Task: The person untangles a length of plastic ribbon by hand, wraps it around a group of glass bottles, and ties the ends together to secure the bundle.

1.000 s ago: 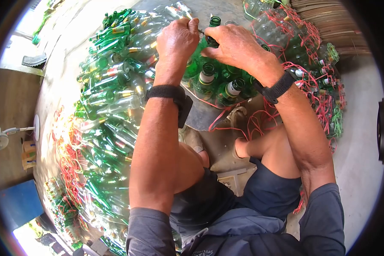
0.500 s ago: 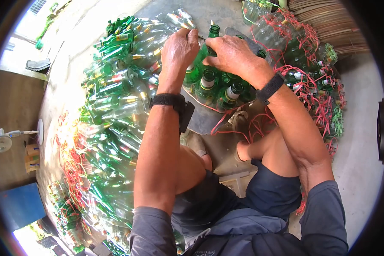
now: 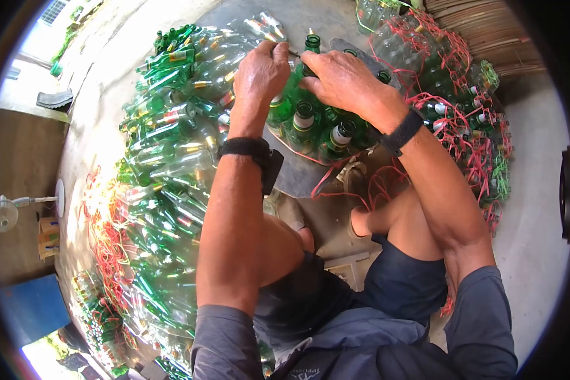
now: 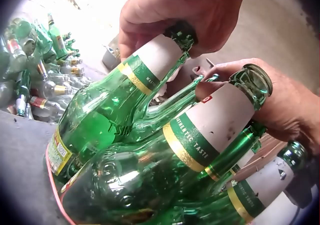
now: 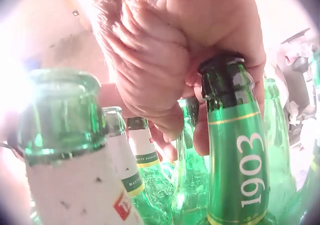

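A tight upright cluster of green bottles (image 3: 303, 117) stands in front of the person, a pink-red strap round its base. The left hand (image 3: 259, 76) is over its left side, fingers bent; in the left wrist view this hand (image 4: 187, 17) covers part of a labelled bottle's (image 4: 155, 57) mouth, and what its fingertips hold is hidden. Thumb and forefinger of the right hand (image 3: 348, 81) close round a green bottle neck; this hand (image 4: 280, 97) shows behind another bottle's mouth. In the right wrist view the right hand (image 5: 195, 40) reaches down behind a bottle marked 1903 (image 5: 237, 160).
A large heap of loose green and clear bottles (image 3: 171, 158) lies to the left, beside tangled red strapping (image 3: 107, 240). Strapped bottle bundles (image 3: 449, 95) stand at the right. The cluster rests on a dark grey board (image 3: 291, 174). The person's knees and feet are close below.
The head view has shifted slightly, so hands and cluster sit a little lower than a second ago. Both hands keep about the same place over the cluster.
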